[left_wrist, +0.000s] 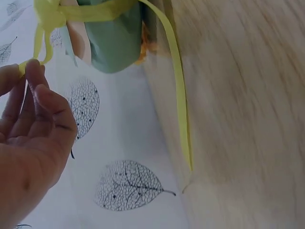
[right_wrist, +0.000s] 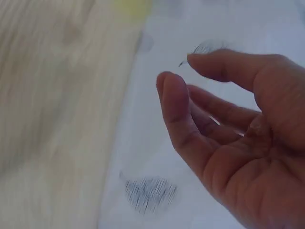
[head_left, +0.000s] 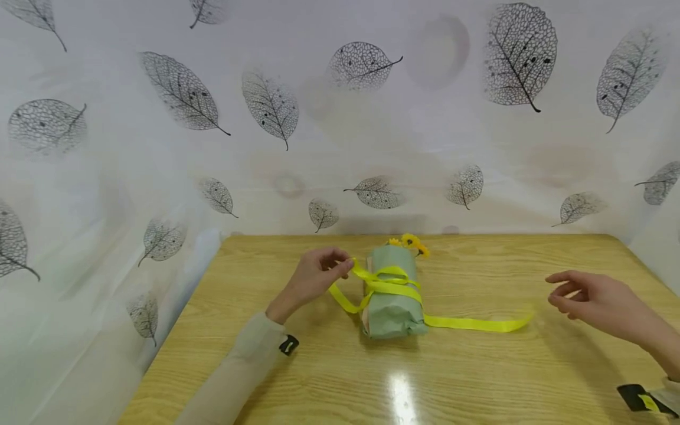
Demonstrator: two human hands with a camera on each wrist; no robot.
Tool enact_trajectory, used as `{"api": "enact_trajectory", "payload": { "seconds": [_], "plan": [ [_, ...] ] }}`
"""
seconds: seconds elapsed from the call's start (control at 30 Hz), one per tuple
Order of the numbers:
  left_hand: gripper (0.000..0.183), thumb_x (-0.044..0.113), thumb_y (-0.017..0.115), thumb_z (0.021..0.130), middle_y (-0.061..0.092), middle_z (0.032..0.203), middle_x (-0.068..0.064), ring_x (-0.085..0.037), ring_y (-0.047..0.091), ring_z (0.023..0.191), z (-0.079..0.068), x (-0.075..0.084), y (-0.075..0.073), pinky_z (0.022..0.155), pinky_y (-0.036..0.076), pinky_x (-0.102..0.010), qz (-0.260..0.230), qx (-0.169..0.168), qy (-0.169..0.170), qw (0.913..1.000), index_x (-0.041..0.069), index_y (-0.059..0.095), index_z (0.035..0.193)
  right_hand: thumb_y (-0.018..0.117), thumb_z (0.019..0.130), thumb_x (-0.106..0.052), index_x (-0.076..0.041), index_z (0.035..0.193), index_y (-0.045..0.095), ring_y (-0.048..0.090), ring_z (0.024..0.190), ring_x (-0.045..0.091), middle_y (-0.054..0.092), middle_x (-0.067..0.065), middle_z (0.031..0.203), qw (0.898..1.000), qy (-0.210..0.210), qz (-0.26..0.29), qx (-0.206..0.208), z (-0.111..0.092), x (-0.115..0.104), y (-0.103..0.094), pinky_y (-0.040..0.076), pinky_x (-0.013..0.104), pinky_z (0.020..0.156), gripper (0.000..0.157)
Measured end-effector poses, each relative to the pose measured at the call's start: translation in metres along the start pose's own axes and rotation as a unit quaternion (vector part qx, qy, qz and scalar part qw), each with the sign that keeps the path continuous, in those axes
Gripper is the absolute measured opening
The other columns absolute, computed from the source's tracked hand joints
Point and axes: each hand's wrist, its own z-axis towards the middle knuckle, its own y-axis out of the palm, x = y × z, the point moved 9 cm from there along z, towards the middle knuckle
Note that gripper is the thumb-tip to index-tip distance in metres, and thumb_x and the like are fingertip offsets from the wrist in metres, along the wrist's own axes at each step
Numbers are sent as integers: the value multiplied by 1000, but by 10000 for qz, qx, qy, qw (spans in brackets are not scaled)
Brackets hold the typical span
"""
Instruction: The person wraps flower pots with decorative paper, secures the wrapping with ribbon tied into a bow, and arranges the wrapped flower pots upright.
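Note:
A small bouquet wrapped in green paper (head_left: pixel 393 319) lies on the wooden table, its yellow flowers (head_left: pixel 410 240) poking out at the far end. Bright yellow ribbon (head_left: pixel 395 288) circles the wrap, with loops at its left side. Between thumb and fingertips, my left hand (head_left: pixel 316 274) pinches part of the ribbon just left of the bouquet; the left wrist view shows this pinch close up. One loose ribbon tail (left_wrist: pixel 178 95) stretches rightward over the table. Beyond that tail's end, my right hand (head_left: pixel 597 301) hovers with relaxed, bent fingers (right_wrist: pixel 175 98) and thumb apart, holding nothing.
The wooden table (head_left: pixel 297 383) reaches back to a pale cloth (head_left: pixel 329 147) printed with dark leaf skeletons, which hangs behind and along the left side. Dark straps (head_left: pixel 288 345) sit at both wrists. Light glares off the table's front.

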Motion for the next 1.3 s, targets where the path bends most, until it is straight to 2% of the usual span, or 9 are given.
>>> {"api": "enact_trajectory", "payload": {
  "seconds": [0.17,0.3,0.4,0.53,0.67,0.83,1.1,1.2,1.3],
  "plan": [
    [21,21,59,105,72,120,-20,-21,70,80,3,-1,14,67,56,-29,-1058,-317,-253,9936,3,64,115,65,102,-21,-2,132,63,67,74,-1,75,10,103,9955,-719,502,355,2,-67,4,58,26,61,36],
    [21,20,51,109,66,137,-19,-12,67,77,3,0,28,66,54,-24,-1913,-737,-468,9776,2,57,119,68,98,-9,-10,116,73,67,73,-2,77,4,98,9768,-1796,1016,577,4,-135,19,58,25,58,19],
    [26,25,47,111,66,138,-16,-13,65,79,1,0,37,66,53,-22,-2289,-1064,-592,9658,4,54,123,70,95,-5,-13,108,76,67,73,-3,77,2,97,9613,-2443,1043,735,10,-176,33,58,23,58,16],
    [33,31,45,111,70,131,-10,-13,62,78,1,-2,43,65,50,-22,-2517,-1184,-780,9574,3,51,128,74,93,-6,-13,103,77,66,73,-2,75,-2,94,9512,-2908,689,769,24,-208,53,56,20,60,14],
    [32,31,45,111,74,120,-7,-11,62,73,1,-5,46,64,48,-23,-2676,-1106,-920,9527,3,48,125,78,89,-5,-11,98,78,64,70,0,71,-3,88,9400,-3263,655,756,34,-222,70,54,18,57,11],
    [23,29,44,111,75,108,0,-10,62,72,2,-8,46,64,47,-23,-2742,-1047,-931,9514,8,49,121,81,85,-3,-11,93,78,60,67,-1,66,-7,80,9288,-3492,731,1005,35,-227,73,52,17,55,11],
    [18,21,42,112,68,93,-3,-9,60,69,5,-10,46,64,48,-23,-2610,-942,-934,9562,8,47,122,76,91,-6,-15,92,77,62,69,-1,71,-7,86,9573,-2702,513,890,35,-206,59,52,20,57,9],
    [16,18,42,112,66,90,-5,-9,59,69,6,-11,47,63,47,-23,-2585,-928,-950,9568,7,46,122,74,92,-7,-13,94,78,64,68,0,75,-4,87,9658,-2346,680,867,33,-194,52,53,21,56,8],
    [24,20,46,111,65,87,-5,-16,59,71,8,-8,47,64,49,-25,-2346,-936,-827,9640,2,47,127,72,94,-8,-12,98,78,68,70,6,77,1,89,9690,-2151,1003,685,34,-188,52,55,23,58,8]
  ]
}}
